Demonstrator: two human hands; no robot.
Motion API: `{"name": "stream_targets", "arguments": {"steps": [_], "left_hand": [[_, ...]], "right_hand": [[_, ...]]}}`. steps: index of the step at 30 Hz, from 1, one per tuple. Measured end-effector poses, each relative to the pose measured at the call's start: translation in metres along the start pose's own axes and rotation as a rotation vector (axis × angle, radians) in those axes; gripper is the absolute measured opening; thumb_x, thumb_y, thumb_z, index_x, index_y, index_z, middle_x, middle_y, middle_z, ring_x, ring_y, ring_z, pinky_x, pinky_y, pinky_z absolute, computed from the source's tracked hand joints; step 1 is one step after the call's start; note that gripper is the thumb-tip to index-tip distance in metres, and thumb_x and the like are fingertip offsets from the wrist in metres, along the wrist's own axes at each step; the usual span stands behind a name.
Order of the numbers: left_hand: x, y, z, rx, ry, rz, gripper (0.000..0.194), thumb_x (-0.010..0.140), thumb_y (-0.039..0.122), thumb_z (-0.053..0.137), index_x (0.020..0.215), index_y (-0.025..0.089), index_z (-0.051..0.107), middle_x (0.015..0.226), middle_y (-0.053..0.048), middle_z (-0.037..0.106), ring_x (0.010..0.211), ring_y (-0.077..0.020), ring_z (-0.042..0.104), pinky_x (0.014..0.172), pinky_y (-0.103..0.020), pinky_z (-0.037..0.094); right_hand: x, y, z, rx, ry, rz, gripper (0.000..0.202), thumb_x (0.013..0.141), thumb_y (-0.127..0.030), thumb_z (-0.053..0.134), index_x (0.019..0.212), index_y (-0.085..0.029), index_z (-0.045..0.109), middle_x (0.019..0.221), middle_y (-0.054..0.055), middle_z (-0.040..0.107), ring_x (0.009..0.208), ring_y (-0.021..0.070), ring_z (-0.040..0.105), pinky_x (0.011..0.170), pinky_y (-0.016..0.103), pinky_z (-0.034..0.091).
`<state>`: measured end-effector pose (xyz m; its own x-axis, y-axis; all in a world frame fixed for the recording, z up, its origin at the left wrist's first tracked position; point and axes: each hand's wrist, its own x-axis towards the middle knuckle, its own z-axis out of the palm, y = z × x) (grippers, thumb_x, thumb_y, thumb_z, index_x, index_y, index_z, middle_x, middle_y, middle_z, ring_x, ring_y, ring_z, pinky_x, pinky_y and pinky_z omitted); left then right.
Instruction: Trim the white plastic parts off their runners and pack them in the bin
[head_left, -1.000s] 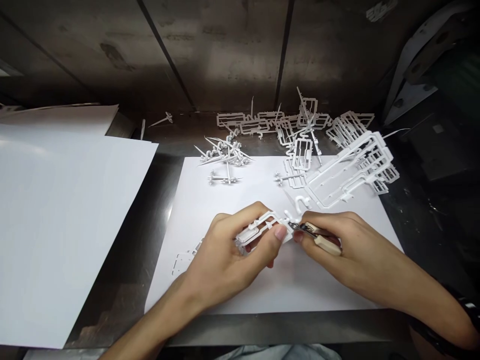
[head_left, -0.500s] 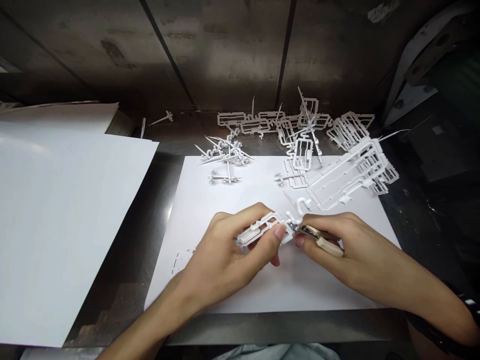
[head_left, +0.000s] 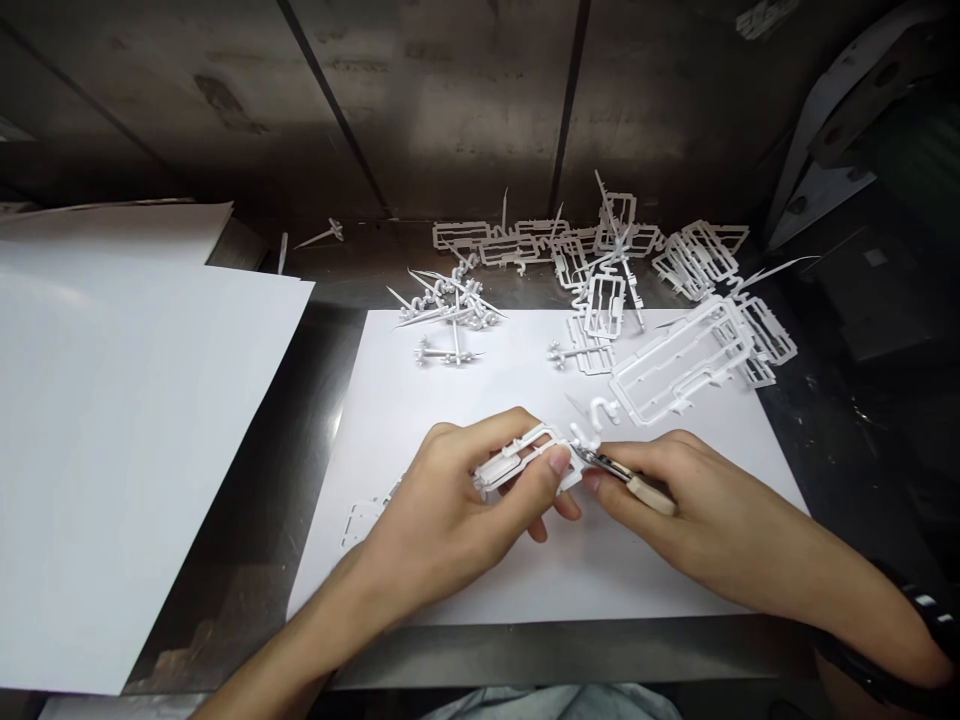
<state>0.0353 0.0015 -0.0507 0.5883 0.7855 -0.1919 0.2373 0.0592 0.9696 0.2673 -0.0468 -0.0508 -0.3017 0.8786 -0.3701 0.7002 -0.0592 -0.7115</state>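
Note:
My left hand [head_left: 469, 500] pinches a white plastic frame [head_left: 517, 455] between thumb and fingers, above a sheet of white paper. My right hand [head_left: 690, 490] is closed round nippers [head_left: 649, 494] with cream handles. Their metal jaws touch the right end of the frame, where a curved white runner [head_left: 592, 425] joins it. At the runner's other end hangs a larger-looking white frame [head_left: 682, 365], tilted up to the right. Whether the jaws have cut through cannot be made out. Partly behind my left wrist lies another thin white part [head_left: 364, 522].
White frames [head_left: 517, 245] are heaped along the back and right of the paper [head_left: 420, 600]. Several pointed sprue pieces [head_left: 454, 300] lie at its back left. A paper stack [head_left: 150, 420] stands at left; a metal wall [head_left: 450, 100] closes off the back.
The nippers' handles have come closer together in my right hand. The larger frame has swung slightly down and left. My left fingers have shifted a little beneath the held frame.

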Motion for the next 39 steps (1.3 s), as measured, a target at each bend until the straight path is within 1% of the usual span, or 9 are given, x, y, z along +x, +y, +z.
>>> {"name": "stream_targets", "arguments": {"steps": [11, 17, 19, 22, 24, 27, 32, 35, 39], "left_hand": [[0.002, 0.004, -0.015, 0.123, -0.091, -0.196, 0.031, 0.113, 0.049, 0.06, 0.098, 0.024, 0.071, 0.091, 0.005, 0.083, 0.076, -0.0128, 0.075, 0.064, -0.019, 0.053], [-0.015, 0.006, -0.037, 0.478, -0.171, -0.12, 0.034, 0.114, 0.056, 0.054, 0.104, 0.03, 0.073, 0.099, 0.005, 0.076, 0.097, -0.0199, 0.07, 0.087, -0.027, 0.046], [-0.021, 0.003, -0.043, 0.526, -0.214, -0.093, 0.027, 0.113, 0.052, 0.058, 0.11, 0.03, 0.073, 0.109, 0.003, 0.075, 0.106, -0.0223, 0.069, 0.094, -0.03, 0.045], [-0.026, -0.003, -0.045, 0.585, -0.24, -0.115, 0.015, 0.109, 0.04, 0.064, 0.118, 0.031, 0.072, 0.12, 0.0, 0.073, 0.117, -0.0255, 0.066, 0.1, -0.035, 0.044], [-0.026, -0.007, -0.043, 0.687, -0.218, -0.126, 0.015, 0.106, 0.031, 0.067, 0.119, 0.029, 0.072, 0.126, -0.003, 0.071, 0.124, -0.0293, 0.062, 0.106, -0.041, 0.042], [-0.025, -0.008, -0.039, 0.807, -0.196, -0.137, 0.023, 0.095, 0.021, 0.073, 0.117, 0.024, 0.074, 0.134, -0.01, 0.068, 0.129, -0.0358, 0.057, 0.11, -0.051, 0.04], [-0.027, -0.006, -0.037, 0.819, -0.184, -0.182, 0.031, 0.08, 0.02, 0.08, 0.111, 0.021, 0.077, 0.129, -0.01, 0.071, 0.122, -0.0355, 0.061, 0.108, -0.05, 0.044], [-0.031, -0.009, -0.041, 0.83, -0.175, -0.187, 0.035, 0.072, 0.021, 0.083, 0.106, 0.022, 0.077, 0.127, -0.009, 0.072, 0.12, -0.0351, 0.063, 0.107, -0.05, 0.047], [-0.029, -0.014, -0.044, 0.842, -0.175, -0.045, 0.02, 0.079, 0.022, 0.084, 0.097, 0.023, 0.074, 0.113, -0.007, 0.075, 0.108, -0.0335, 0.07, 0.103, -0.056, 0.053]], "right_hand": [[0.01, 0.007, 0.02, -0.123, 0.068, 0.13, 0.05, 0.114, -0.051, 0.047, 0.074, -0.024, 0.059, 0.069, 0.001, 0.06, 0.073, 0.0219, 0.054, 0.069, 0.035, 0.035], [-0.001, 0.01, -0.006, -0.014, -0.013, 0.039, 0.06, 0.112, -0.065, 0.053, 0.071, -0.023, 0.044, 0.068, -0.002, 0.051, 0.072, 0.0191, 0.05, 0.066, 0.032, 0.033], [-0.001, 0.004, -0.014, 0.024, 0.121, -0.01, 0.056, 0.112, -0.066, 0.051, 0.075, -0.024, 0.046, 0.072, -0.003, 0.052, 0.071, 0.0183, 0.049, 0.067, 0.031, 0.033], [0.013, -0.007, -0.012, -0.123, 0.432, 0.074, 0.053, 0.111, -0.067, 0.05, 0.08, -0.025, 0.045, 0.068, -0.003, 0.052, 0.065, 0.0191, 0.045, 0.064, 0.032, 0.03], [0.03, -0.012, -0.005, -0.274, 0.5, 0.138, 0.048, 0.11, -0.065, 0.053, 0.083, -0.026, 0.048, 0.067, -0.001, 0.056, 0.063, 0.0204, 0.045, 0.063, 0.033, 0.026], [0.058, -0.013, 0.007, -0.364, 0.481, 0.134, 0.033, 0.108, -0.049, 0.06, 0.086, -0.025, 0.053, 0.077, 0.003, 0.066, 0.068, 0.0218, 0.05, 0.064, 0.033, 0.023], [0.081, -0.011, 0.008, -0.336, 0.52, 0.082, 0.022, 0.095, -0.017, 0.061, 0.079, -0.023, 0.048, 0.075, 0.002, 0.062, 0.067, 0.0188, 0.045, 0.064, 0.033, 0.022], [0.065, -0.023, 0.002, -0.28, 0.56, 0.032, 0.024, 0.096, -0.016, 0.058, 0.078, -0.024, 0.044, 0.071, -0.001, 0.056, 0.066, 0.0177, 0.044, 0.063, 0.031, 0.025], [-0.009, -0.052, -0.012, -0.245, 0.598, -0.042, 0.02, 0.099, -0.021, 0.058, 0.081, -0.024, 0.05, 0.074, -0.004, 0.06, 0.069, 0.015, 0.052, 0.066, 0.026, 0.035]]}}
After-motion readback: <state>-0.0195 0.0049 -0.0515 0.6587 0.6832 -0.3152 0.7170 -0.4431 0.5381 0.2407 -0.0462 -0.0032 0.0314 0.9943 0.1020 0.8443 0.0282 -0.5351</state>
